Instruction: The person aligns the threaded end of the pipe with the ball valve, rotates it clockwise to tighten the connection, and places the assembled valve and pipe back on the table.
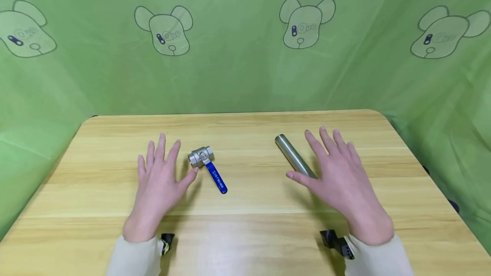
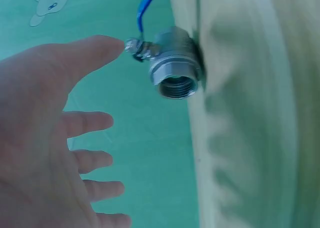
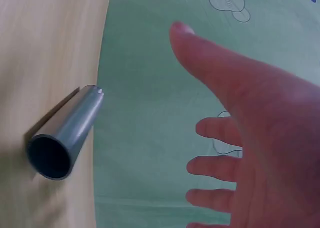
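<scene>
A steel ball valve (image 1: 201, 156) with a blue lever handle (image 1: 217, 178) lies left of centre on the wooden table. Its threaded opening (image 2: 178, 87) faces the left wrist camera. My left hand (image 1: 158, 188) hovers beside the valve, fingers spread and palm down, with nothing held. To the right, a short metal pipe (image 1: 292, 155) lies slantwise, its near end partly hidden by my right hand (image 1: 341, 182). That hand is spread above the table too and holds nothing. In the right wrist view, the hollow end of the pipe (image 3: 65, 130) shows apart from the fingers.
The wooden table (image 1: 249, 233) has rounded far corners. Green cloth (image 1: 238, 76) printed with cartoon heads hangs behind it and at both sides. Small black devices (image 1: 337, 244) are strapped at both wrists, over pale sleeves.
</scene>
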The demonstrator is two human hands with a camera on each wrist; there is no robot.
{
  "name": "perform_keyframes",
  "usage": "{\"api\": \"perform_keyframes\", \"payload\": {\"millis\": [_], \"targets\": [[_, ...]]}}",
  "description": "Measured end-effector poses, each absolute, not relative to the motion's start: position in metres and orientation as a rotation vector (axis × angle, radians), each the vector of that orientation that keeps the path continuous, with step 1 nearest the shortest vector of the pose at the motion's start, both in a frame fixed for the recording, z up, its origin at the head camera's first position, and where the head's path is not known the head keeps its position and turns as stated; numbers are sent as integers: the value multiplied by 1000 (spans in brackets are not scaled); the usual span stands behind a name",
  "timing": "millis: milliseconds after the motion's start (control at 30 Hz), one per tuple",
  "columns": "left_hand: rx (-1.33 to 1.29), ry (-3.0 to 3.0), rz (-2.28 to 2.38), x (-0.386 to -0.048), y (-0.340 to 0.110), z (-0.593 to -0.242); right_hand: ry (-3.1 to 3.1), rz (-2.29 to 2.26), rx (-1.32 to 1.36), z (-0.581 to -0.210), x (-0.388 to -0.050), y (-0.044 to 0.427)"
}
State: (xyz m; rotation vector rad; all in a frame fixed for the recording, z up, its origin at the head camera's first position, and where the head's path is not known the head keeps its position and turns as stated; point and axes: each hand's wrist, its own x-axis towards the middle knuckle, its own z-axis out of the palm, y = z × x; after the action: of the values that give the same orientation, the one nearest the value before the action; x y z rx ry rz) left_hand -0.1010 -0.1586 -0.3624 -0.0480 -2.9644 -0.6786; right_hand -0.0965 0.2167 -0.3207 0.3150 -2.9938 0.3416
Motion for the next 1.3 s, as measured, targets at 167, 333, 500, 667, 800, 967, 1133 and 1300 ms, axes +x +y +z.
{"api": "perform_keyframes", "payload": {"millis": [167, 333, 500, 667, 800, 967, 1133, 1300], "targets": [[-78, -2971, -755, -106, -159, -375, -2953, 378, 331, -329, -101, 218], [-96, -2980, -913, -110, -159, -386, -2960, 422, 326, -341, -107, 220], [-95, -2936, -1142, -116, -160, -392, -2982, 497, 298, -352, -113, 225], [-74, -2855, -1384, -122, -162, -401, -3000, 627, 232, -366, -120, 230], [30, -2754, -1624, -124, -169, -413, -3005, 692, 189, -378, -122, 232], [153, -2597, -1906, -125, -180, -421, -2988, 832, 119, -388, -127, 235], [199, -2546, -1975, -126, -185, -421, -2847, 1248, -45, -401, -131, 243], [228, -2534, -1991, -126, -183, -422, -2577, 1622, -374, -412, -132, 250]]}}
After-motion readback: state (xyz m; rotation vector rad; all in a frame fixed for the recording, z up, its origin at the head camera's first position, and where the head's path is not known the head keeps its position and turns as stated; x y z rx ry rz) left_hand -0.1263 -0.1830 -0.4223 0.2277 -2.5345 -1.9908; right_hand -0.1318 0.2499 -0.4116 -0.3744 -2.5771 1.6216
